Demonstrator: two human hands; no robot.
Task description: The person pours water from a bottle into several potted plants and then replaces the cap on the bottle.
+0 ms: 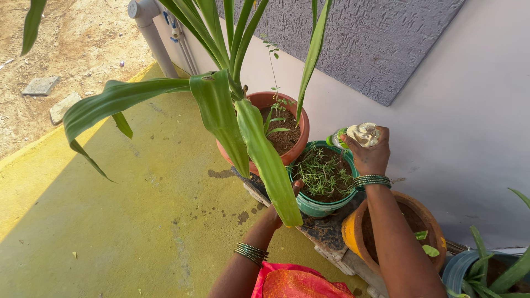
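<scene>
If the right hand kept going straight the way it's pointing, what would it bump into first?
The right hand, holding a small bottle, points up and away toward the pale wall. Nothing else seems to lie in that line, so probably the wall comes first, though depth is hard to judge.

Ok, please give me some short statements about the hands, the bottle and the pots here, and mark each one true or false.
1. The right hand holds a small green and white plastic bottle above the round green pot with fine-leaved plants. True.
2. The left hand is raised high above all the plants. False: it is low at the rim of the green pot, mostly hidden behind a long drooping green leaf.
3. Both wrists wear green bangles. True.
4. The terracotta clay pot behind the green pot is empty. False: it holds soil and the tall long-leaved plant.
</scene>
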